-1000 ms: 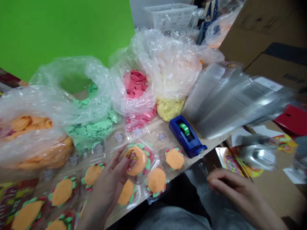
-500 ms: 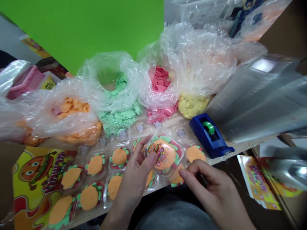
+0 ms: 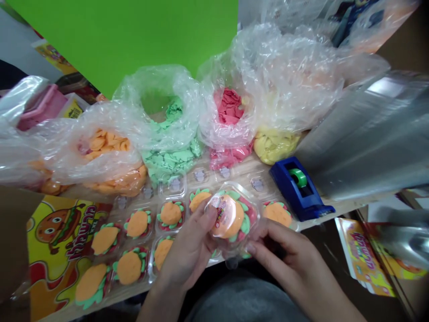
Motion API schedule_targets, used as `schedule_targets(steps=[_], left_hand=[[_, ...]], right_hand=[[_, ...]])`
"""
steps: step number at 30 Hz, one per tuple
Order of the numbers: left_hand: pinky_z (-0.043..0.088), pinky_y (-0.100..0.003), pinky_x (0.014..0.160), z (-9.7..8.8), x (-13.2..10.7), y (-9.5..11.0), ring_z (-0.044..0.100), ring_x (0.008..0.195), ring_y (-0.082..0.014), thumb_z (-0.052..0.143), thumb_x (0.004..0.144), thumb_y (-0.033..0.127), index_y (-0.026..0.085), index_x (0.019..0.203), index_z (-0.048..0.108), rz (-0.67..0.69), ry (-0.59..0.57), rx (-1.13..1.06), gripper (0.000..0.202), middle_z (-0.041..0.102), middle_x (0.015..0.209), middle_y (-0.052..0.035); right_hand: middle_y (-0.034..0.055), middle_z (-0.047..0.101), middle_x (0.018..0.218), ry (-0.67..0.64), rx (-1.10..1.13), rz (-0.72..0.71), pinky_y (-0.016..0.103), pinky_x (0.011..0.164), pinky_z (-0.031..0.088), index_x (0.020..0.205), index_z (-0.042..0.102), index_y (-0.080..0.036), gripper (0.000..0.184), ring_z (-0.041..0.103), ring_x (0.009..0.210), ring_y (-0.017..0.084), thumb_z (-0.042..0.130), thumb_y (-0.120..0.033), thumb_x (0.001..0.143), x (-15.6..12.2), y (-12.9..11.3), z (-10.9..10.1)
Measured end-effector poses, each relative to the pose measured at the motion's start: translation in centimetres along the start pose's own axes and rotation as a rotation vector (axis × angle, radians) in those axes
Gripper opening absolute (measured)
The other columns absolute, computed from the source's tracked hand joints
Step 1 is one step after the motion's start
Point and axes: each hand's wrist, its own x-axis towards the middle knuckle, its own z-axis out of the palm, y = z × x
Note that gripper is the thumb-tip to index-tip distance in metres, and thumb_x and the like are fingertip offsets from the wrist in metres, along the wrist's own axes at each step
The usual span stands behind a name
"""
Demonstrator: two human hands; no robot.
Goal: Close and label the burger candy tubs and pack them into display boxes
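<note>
My left hand grips a clear plastic clamshell box by its left side, thumb on top. Inside sits a toy burger with an orange bun, green frills and red edging; a printed round sticker shows on the lid near my thumb. At the box's lower right edge, my right hand is closed, thumb and forefinger pinching there. Whether a small piece of tape is also between those fingers I cannot tell. Beneath and left of the box, several more burgers lie in clear trays, such as one orange-topped burger.
A blue tape dispenser with green tape stands right of the boxes. Behind are plastic bags of orange, green, pink and yellow pieces. A printed burger card lies left; clear plastic stacks stand right.
My right hand has moved from just off the box to its lower right edge. The box has tilted and shifted slightly in my left hand. The whole view has shifted a little.
</note>
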Motion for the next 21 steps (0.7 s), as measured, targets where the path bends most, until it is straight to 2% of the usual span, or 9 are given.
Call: schedule_targets(steps=[2,4,7,9,11,12,15,18,21], left_hand=[[0.044,-0.020,0.045,-0.3,0.0,-0.1,0.052,0.050,-0.0099,0.066,0.072,0.046,0.016,0.091,0.062,-0.038,-0.058,-0.003,0.035,0.062,0.069,-0.0020],[0.043,-0.020,0.041,-0.6,0.0,-0.3,0.050,0.047,-0.0095,0.065,0.074,0.045,0.016,0.092,0.062,-0.044,-0.085,0.014,0.034,0.061,0.067,-0.0018],[0.044,-0.020,0.041,-0.9,-0.2,-0.8,0.054,0.051,-0.0116,0.063,0.077,0.040,0.018,0.098,0.059,0.051,-0.021,0.027,0.031,0.060,0.069,-0.0015],[0.045,-0.020,0.044,-0.9,-0.3,-1.2,0.055,0.054,-0.0122,0.063,0.078,0.039,0.020,0.107,0.055,0.129,0.047,0.004,0.035,0.060,0.071,-0.0009],[0.046,-0.021,0.048,-1.0,-0.5,-1.5,0.058,0.059,-0.0125,0.065,0.077,0.037,0.023,0.114,0.050,0.182,0.112,-0.013,0.042,0.062,0.078,-0.0009],[0.048,-0.021,0.051,-1.1,-0.6,-1.6,0.059,0.063,-0.0126,0.067,0.075,0.035,0.024,0.115,0.050,0.197,0.137,-0.011,0.045,0.063,0.084,-0.0014],[0.049,-0.018,0.053,-1.7,-1.0,-1.7,0.060,0.071,-0.0126,0.073,0.069,0.032,0.025,0.113,0.051,0.219,0.171,0.028,0.050,0.062,0.100,-0.0027],[0.046,-0.018,0.042,-2.8,-1.8,-1.8,0.057,0.058,-0.0105,0.073,0.069,0.035,0.024,0.113,0.051,0.189,0.134,0.012,0.050,0.063,0.090,-0.0023],[0.045,-0.019,0.038,-4.0,-2.6,-2.2,0.052,0.047,-0.0090,0.067,0.074,0.039,0.022,0.112,0.050,0.149,0.102,-0.061,0.045,0.061,0.071,-0.0002]], right_hand=[[-0.0016,0.051,0.061,0.047,-0.057,0.008,0.023,0.054,0.039,0.066,0.053,-0.020,0.023,0.049,0.059,0.013,0.057,-0.037,0.080,-0.1,0.2,0.3],[-0.0036,0.046,0.056,0.165,-0.095,0.030,0.022,0.050,0.036,0.061,0.048,-0.020,0.027,0.045,0.053,0.011,0.059,-0.035,0.079,-0.1,0.4,0.5],[-0.0037,0.047,0.058,0.348,-0.066,0.024,0.020,0.049,0.037,0.065,0.049,-0.020,0.022,0.044,0.052,0.010,0.050,-0.031,0.084,-0.2,0.4,0.7],[-0.0024,0.053,0.063,0.294,-0.007,-0.020,0.019,0.052,0.041,0.072,0.054,-0.020,0.017,0.050,0.057,0.011,0.049,-0.029,0.085,-0.1,0.2,1.0],[-0.0025,0.054,0.063,0.197,0.023,-0.048,0.019,0.053,0.042,0.072,0.056,-0.020,0.013,0.052,0.058,0.012,0.055,-0.030,0.081,0.0,-0.1,1.5],[-0.0032,0.053,0.061,0.187,0.028,-0.049,0.019,0.052,0.042,0.069,0.055,-0.019,0.015,0.051,0.057,0.011,0.059,-0.031,0.078,0.1,-0.3,1.8],[-0.0049,0.047,0.054,0.262,0.061,0.021,0.018,0.050,0.039,0.058,0.049,-0.019,0.026,0.046,0.051,0.010,0.062,-0.033,0.075,0.6,-0.5,3.0],[-0.0040,0.046,0.052,0.231,0.098,0.047,0.019,0.048,0.038,0.056,0.049,-0.019,0.030,0.045,0.050,0.010,0.055,-0.037,0.080,1.1,-0.6,4.1],[-0.0022,0.049,0.052,0.187,0.074,0.026,0.019,0.047,0.039,0.054,0.049,-0.019,0.038,0.048,0.050,0.012,0.042,-0.038,0.087,1.7,-0.8,4.8]])
